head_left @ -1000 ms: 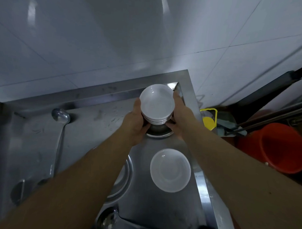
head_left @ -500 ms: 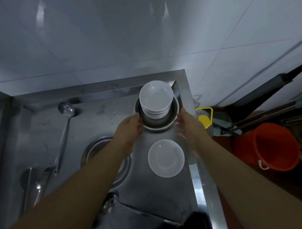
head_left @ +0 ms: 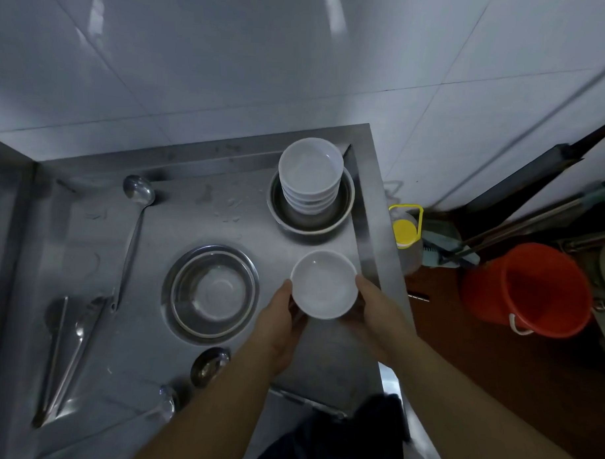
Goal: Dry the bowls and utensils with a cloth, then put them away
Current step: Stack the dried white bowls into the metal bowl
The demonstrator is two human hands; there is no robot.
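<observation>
A single white bowl [head_left: 323, 285] is held between both hands near the right edge of the steel counter [head_left: 205, 222]. My left hand [head_left: 280, 326] holds its left side and my right hand [head_left: 382, 318] its right side, thumbs at the rim. Behind it a stack of several white bowls [head_left: 310, 169] stands inside a steel bowl [head_left: 313, 224] in the back right corner. Nested steel bowls [head_left: 211, 291] sit at the counter's middle. A ladle [head_left: 138, 191], tongs [head_left: 68, 355] and two spoons [head_left: 209, 365] [head_left: 166, 405] lie to the left and front. A dark cloth [head_left: 338, 436] lies at the front edge.
A tiled wall runs behind the counter. On the floor to the right stand a jug with a yellow cap [head_left: 405, 231] and an orange bucket [head_left: 528, 288], with dark poles leaning against the wall.
Both hands let go of the stack of white bowls after setting it in the steel bowl, drew back toward me and took hold of the single white bowl.
</observation>
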